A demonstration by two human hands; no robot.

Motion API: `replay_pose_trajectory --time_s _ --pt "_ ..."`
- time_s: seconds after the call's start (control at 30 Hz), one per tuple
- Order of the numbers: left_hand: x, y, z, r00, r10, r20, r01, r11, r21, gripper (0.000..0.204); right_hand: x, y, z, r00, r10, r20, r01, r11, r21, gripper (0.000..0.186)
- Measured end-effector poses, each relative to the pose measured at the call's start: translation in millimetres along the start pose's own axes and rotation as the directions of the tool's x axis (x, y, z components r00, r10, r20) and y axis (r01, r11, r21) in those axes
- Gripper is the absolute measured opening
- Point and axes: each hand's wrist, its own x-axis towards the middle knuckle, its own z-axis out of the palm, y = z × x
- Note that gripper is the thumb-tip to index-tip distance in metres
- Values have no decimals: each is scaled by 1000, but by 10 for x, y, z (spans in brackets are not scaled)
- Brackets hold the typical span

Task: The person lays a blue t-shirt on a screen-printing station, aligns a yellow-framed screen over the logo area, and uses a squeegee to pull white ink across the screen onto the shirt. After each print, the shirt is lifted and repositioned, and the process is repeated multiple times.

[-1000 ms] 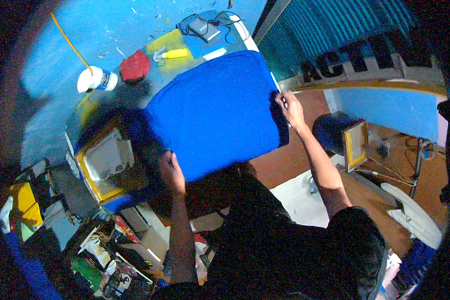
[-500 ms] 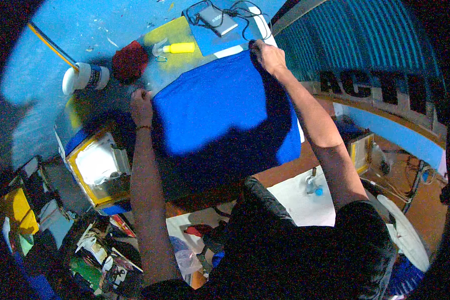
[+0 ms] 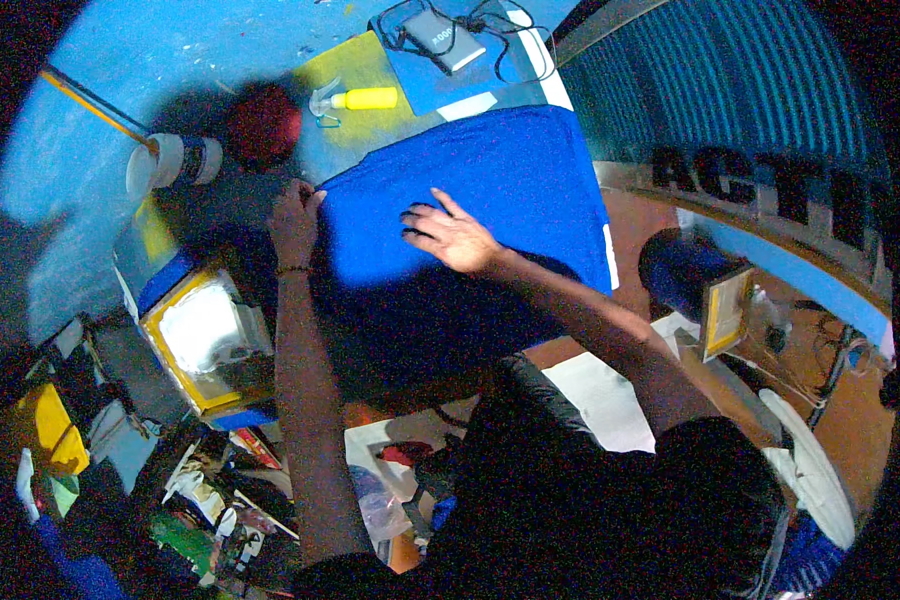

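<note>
A blue cloth [image 3: 520, 170] lies spread over the work surface in front of me, its lower half in dark shadow. My left hand [image 3: 295, 215] is at the cloth's far left corner, its fingers closed on the edge. Over the middle of the cloth is my right hand [image 3: 455, 238], palm down with the fingers apart and nothing in them. Whether its fingertips press on the fabric I cannot tell. Left of my left forearm is a yellow-edged frame [image 3: 160, 335] with a bright, shiny panel.
Beyond the cloth lie a yellow spray bottle [image 3: 365, 98], a crumpled red cloth [image 3: 267, 122] and a grey box [image 3: 450, 45] with black cable. A white tub [image 3: 155, 165] stands far left. Another framed panel [image 3: 728, 310] is at right. Clutter [image 3: 195, 540] fills the lower left.
My right hand has let go of the cloth's far right corner and moved left and nearer, onto the middle. That corner now lies down. My left hand stays at its corner.
</note>
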Motion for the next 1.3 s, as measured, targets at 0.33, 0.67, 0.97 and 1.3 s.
replay_pose_trajectory --time_s 0.33,0.67,0.97,1.3 --pt "-505 703 425 972 24 -235 -59 988 -143 22 314 -58 142 999 43 14 -43 998 -54 54" --pt "-833 491 547 968 209 -137 -185 967 173 72 -900 1553 -1037 769 635 -76 -589 658 -469 73" --pt "-1572 1404 829 962 249 -113 -212 941 263 77 -714 157 -691 827 556 -84 -558 793 -245 75" --pt "-3576 600 708 981 190 47 -196 956 219 82 -2306 -564 -675 600 790 -129 -770 525 -362 73"
